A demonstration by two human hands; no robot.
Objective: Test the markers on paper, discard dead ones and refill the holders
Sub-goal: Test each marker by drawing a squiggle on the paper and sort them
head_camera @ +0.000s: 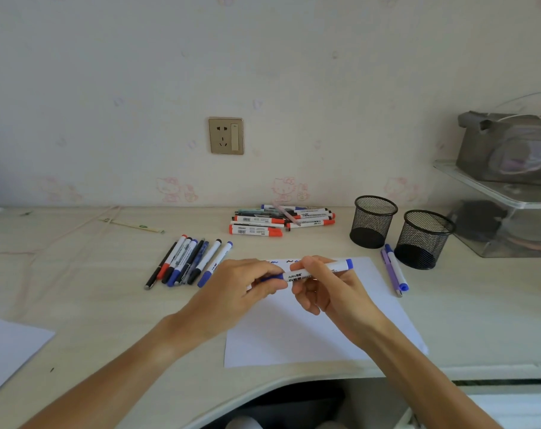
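Blue marker [320, 270] is held above the paper [297, 332], long axis left-right, cap end at left, tail pointing toward the two mesh holders [373, 221]. Left hand [247, 283] pinches the blue cap with curled fingers. Right hand [321, 289] grips the white barrel, fingers wrapped round it. Both hands sit equally close; judged a cap pull or cap press along the axis.
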